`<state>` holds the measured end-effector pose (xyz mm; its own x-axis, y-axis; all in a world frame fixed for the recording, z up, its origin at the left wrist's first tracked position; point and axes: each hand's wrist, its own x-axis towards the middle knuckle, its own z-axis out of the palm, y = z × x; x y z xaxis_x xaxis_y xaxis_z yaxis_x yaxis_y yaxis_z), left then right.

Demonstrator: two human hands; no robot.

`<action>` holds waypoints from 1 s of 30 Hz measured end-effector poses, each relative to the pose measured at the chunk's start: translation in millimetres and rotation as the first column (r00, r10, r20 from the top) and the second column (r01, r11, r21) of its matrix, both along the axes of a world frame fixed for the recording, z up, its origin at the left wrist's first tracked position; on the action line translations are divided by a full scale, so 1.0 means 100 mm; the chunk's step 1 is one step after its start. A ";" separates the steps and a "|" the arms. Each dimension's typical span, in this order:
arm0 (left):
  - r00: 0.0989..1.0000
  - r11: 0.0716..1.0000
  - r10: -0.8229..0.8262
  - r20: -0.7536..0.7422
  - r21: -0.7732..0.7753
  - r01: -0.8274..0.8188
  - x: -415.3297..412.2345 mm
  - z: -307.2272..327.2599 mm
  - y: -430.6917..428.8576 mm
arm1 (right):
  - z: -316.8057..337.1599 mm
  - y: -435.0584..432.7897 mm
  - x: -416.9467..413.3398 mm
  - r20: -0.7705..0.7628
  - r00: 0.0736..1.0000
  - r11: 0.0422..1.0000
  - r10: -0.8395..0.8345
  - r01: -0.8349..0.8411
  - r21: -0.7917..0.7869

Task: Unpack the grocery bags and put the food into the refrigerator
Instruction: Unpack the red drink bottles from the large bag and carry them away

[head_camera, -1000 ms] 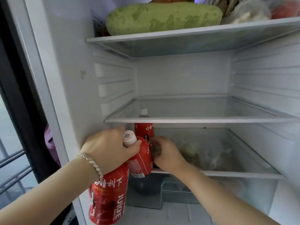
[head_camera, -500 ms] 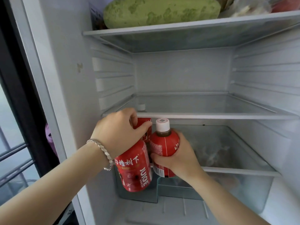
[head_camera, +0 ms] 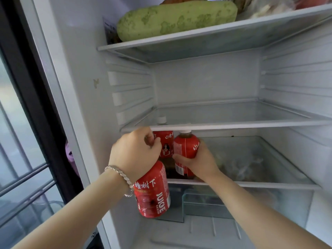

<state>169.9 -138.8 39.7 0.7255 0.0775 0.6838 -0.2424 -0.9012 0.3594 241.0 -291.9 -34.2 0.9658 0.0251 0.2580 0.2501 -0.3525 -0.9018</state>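
Lower centre of frame, on the bottom glass shelf (head_camera: 251, 185) | right hand (head_camera: 195, 161) wraps a red juice bottle (head_camera: 186, 150) being stood beside one already shelved (head_camera: 165, 142) | left hand (head_camera: 133, 153) grips another bottle (head_camera: 152, 196) by its top, unshelved | upper left: green melon (head_camera: 176, 18) stored | middle shelf (head_camera: 233, 125) bare | bags unseen; remainder unknown

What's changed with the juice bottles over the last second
The right hand took the bottle it now grips from beside the left hand and carried it up and back onto the lower shelf, next to the bottle at the back. The left hand rose a little, keeping its grip on its own bottle, not yet shelved. The back bottle and the green melon stayed put.
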 end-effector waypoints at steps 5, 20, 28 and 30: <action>0.999 0.991 -0.040 0.032 -0.124 0.044 0.00 -0.06 -0.07 | -0.04 0.01 -0.28 -0.079 0.997 0.922 -0.022 -0.010 -0.387; 0.940 0.964 -0.250 -0.233 -0.154 0.219 0.09 -0.22 -0.37 | -0.12 -0.23 -0.69 0.280 0.950 0.959 -0.138 0.057 0.279; 0.947 0.975 -0.140 -0.289 -0.205 0.081 0.54 -0.60 -0.38 | -0.14 -0.21 -0.34 0.220 0.949 0.956 -0.228 0.176 0.233; 0.945 0.970 -0.135 -0.297 -0.234 0.065 0.70 -0.63 -0.41 | -0.14 -0.19 -0.20 0.198 0.957 0.962 -0.213 0.169 0.215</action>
<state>240.1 -179.3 -23.7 0.9096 0.1151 0.3991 -0.1728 -0.7689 0.6156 220.5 -311.0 -48.6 0.8674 -0.2259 0.4434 0.3926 -0.2369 -0.8887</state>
